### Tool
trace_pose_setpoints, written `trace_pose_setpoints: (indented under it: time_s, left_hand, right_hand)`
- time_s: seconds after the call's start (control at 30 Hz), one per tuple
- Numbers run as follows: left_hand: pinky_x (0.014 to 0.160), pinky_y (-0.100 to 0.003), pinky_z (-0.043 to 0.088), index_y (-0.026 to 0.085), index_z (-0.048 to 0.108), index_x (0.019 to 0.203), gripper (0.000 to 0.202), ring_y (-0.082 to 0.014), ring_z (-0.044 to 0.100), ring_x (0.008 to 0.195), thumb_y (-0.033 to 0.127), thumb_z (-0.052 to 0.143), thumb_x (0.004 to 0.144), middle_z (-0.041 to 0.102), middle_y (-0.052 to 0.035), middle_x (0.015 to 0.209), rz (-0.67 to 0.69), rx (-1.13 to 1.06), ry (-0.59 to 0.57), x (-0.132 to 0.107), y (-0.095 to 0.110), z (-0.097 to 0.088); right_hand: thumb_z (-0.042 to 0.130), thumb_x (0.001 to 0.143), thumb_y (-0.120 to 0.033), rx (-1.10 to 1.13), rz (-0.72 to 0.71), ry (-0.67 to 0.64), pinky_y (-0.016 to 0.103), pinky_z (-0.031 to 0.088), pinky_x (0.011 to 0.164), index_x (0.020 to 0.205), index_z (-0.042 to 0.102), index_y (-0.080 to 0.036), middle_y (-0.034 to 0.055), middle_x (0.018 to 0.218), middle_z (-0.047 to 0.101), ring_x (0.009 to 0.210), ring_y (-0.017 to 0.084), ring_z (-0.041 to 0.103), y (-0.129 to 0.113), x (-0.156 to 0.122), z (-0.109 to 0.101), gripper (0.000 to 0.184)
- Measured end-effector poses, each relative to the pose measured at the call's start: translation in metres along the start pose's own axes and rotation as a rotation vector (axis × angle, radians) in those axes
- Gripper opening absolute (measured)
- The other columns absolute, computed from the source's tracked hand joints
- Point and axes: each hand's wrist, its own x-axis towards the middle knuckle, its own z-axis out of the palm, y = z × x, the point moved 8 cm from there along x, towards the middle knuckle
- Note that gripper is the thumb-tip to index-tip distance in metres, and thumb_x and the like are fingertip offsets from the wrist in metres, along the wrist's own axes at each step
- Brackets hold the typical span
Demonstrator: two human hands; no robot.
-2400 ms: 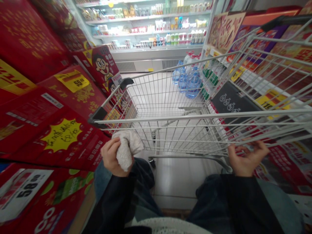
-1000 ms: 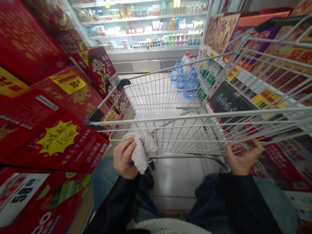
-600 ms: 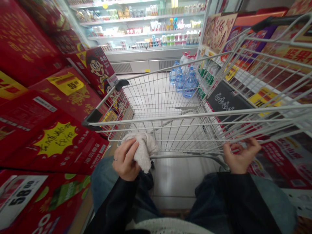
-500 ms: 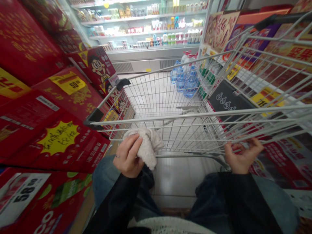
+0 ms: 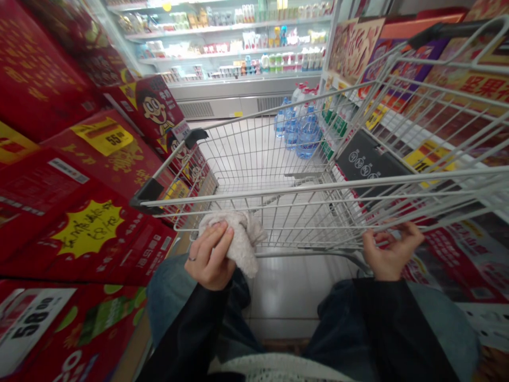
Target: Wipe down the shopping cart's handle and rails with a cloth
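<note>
Left hand (image 5: pixel 210 257): fingers closed on a white cloth (image 5: pixel 240 241), just beside the rear wires of the cart (image 5: pixel 278 191). Right hand (image 5: pixel 389 252): half-open, empty. Risk: a loose grip could let the cloth slip to the floor.

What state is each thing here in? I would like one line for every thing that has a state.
left hand: closed on the towel
towel: crumpled, white, held above the cart's near rim
right hand: fingers half curled, holding nothing visible
cart: upright on the floor, wire basket open at the top
water bottles: standing in a group beyond the cart
red boxes: stacked, with price signs
cooler shelves: open-fronted, stocked
</note>
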Motion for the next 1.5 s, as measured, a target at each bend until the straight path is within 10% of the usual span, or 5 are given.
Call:
trace_pose_setpoints:
  time_s: [0.43, 1.5]
  left_hand:
    - [0.101, -0.043, 0.061, 0.029, 0.073, 0.128, 0.047, -0.0255, 0.074, 0.114, 0.01, 0.075, 0.085, 0.077, -0.007, 0.124, -0.113, -0.017, 0.093, 0.005, 0.005, -0.001]
    - [0.099, -0.038, 0.059, 0.024, 0.069, 0.134, 0.062, -0.0242, 0.073, 0.111, 0.001, 0.059, 0.077, 0.078, -0.0081, 0.121, -0.014, -0.091, -0.102, 0.007, 0.052, 0.027]
  right_hand:
    - [0.076, 0.068, -0.023, 0.021, 0.008, 0.0, 0.024, 0.047, 0.054, 0.124, 0.046, -0.022, 0.0072, 0.119, 0.051, 0.085, 0.015, 0.055, -0.003, 0.001, 0.001, 0.064]
    - [0.075, 0.068, -0.025, 0.04, 0.055, -0.022, 0.025, 0.048, 0.058, 0.124, 0.045, -0.022, 0.008, 0.119, 0.05, 0.094, 0.017, 0.055, -0.009, 0.001, 0.003, 0.063]
